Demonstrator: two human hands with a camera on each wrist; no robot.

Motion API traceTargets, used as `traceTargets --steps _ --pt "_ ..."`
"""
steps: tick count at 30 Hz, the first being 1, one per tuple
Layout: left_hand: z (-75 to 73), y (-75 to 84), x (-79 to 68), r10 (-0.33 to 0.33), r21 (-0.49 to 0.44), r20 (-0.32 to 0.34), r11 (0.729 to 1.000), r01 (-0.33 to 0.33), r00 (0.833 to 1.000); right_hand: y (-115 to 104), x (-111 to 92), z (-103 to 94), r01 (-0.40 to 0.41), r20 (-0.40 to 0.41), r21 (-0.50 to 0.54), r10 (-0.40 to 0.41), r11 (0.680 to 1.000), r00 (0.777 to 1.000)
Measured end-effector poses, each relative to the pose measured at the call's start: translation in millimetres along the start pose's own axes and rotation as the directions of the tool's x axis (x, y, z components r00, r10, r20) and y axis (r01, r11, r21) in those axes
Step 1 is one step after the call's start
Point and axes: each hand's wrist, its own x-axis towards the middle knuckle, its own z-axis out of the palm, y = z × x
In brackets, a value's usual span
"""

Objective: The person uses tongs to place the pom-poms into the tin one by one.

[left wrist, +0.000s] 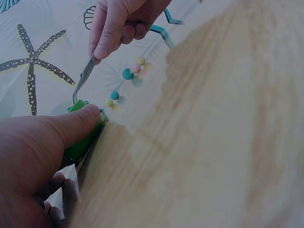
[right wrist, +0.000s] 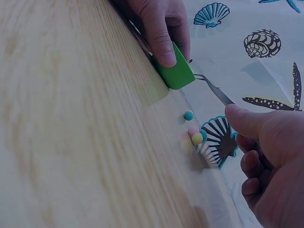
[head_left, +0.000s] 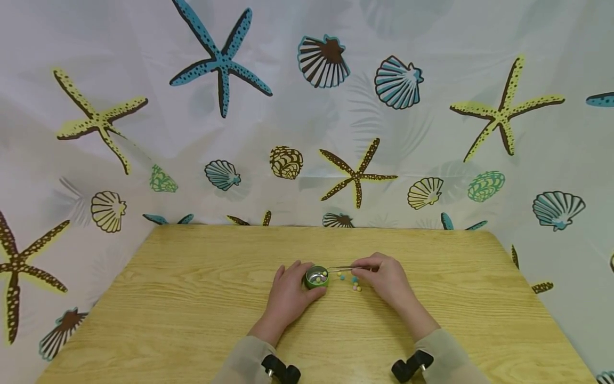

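Note:
My left hand holds a small green cup with a shiny metal inside, fingers behind it and thumb along its near side. In my right hand, thumb and fingers pinch slim metal tweezers with bent tips. Those tips reach over the cup's rim, and a yellow bead shows right at them in the head view. More yellow lies inside the cup. Between the hands, several little round beads in blue, yellow and pink are scattered on the table, among them a blue bead and a pink bead.
A light wood-grain table spreads under both hands. Behind it and along its sides hangs a white cloth printed with starfish and shells. Black clamp-like mounts sit on both sleeved wrists.

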Motion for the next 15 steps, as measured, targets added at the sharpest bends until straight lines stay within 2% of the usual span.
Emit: traceTargets --steps 15 --pt "1.3 -0.5 1.0 -0.01 0.008 0.0 1.0 0.01 1.0 1.5 -0.3 -2.7 0.006 -0.009 -0.006 -0.007 1.0 1.0"
